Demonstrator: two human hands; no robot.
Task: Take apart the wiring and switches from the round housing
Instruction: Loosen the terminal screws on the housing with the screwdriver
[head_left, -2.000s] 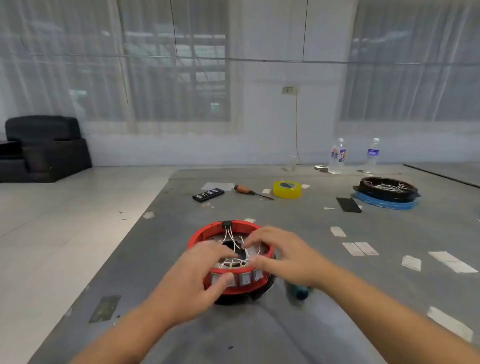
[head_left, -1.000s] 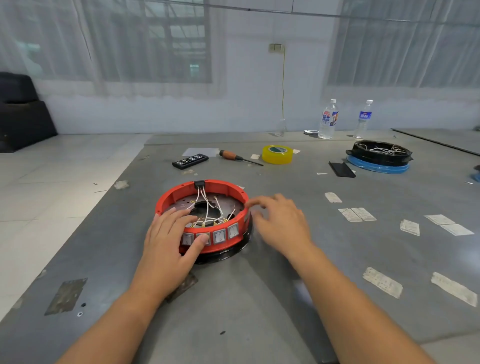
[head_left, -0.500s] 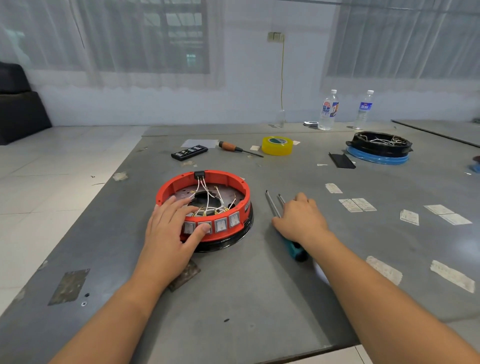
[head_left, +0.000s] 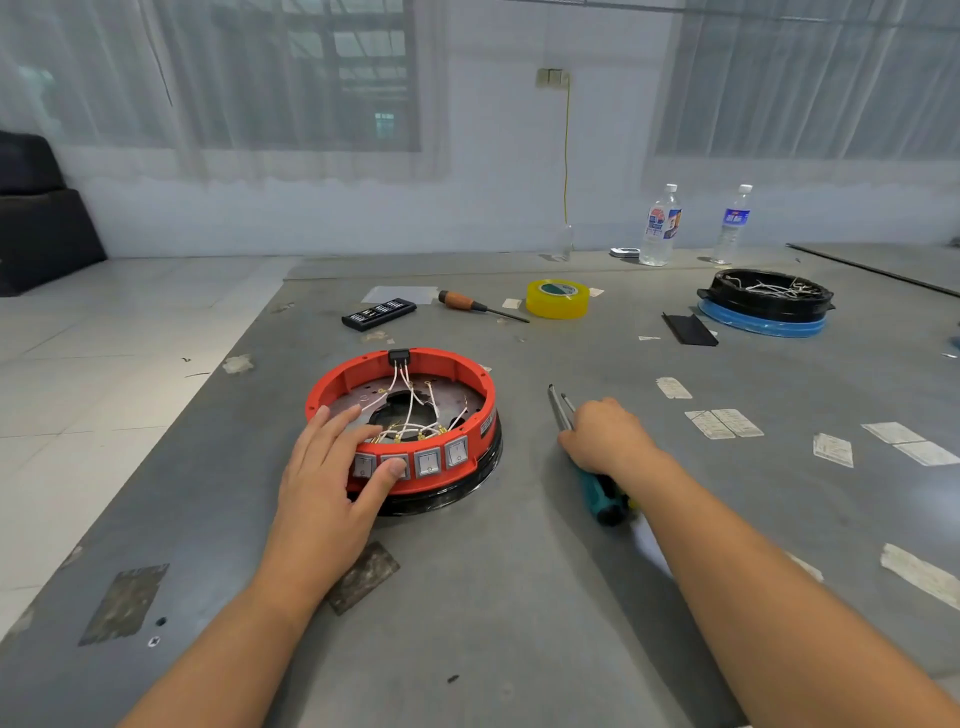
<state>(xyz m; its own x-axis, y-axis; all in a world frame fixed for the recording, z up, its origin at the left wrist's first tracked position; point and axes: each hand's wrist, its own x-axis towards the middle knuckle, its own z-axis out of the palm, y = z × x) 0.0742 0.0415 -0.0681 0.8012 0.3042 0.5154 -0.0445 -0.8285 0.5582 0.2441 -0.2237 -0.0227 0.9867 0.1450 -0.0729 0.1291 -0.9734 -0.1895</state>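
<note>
Grey table (head_left: 519, 623), scuffed, carries a red round housing (head_left: 402, 415) on a black base. Relative to the housing: teal-handled screwdriver (head_left: 597, 493) to the right; black remote (head_left: 379, 313), wooden-handled screwdriver (head_left: 480, 305) and yellow tape roll (head_left: 557, 298) behind; black-and-blue housing (head_left: 763, 306) and two water bottles (head_left: 660, 226) far right-rear. Paper labels (head_left: 724, 423) lie scattered to the right.

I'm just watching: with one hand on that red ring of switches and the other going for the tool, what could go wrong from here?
1. The white wires are thin and tangled, and their terminals crowd behind the switches; prying could tear one.
2. The left hand only rests on the red housing, thumb on its switch face; a hard push might slide it.
3. The right hand covers the teal-handled tool, whose metal tips point towards the housing; a slip could jab the left hand's fingers.
</note>
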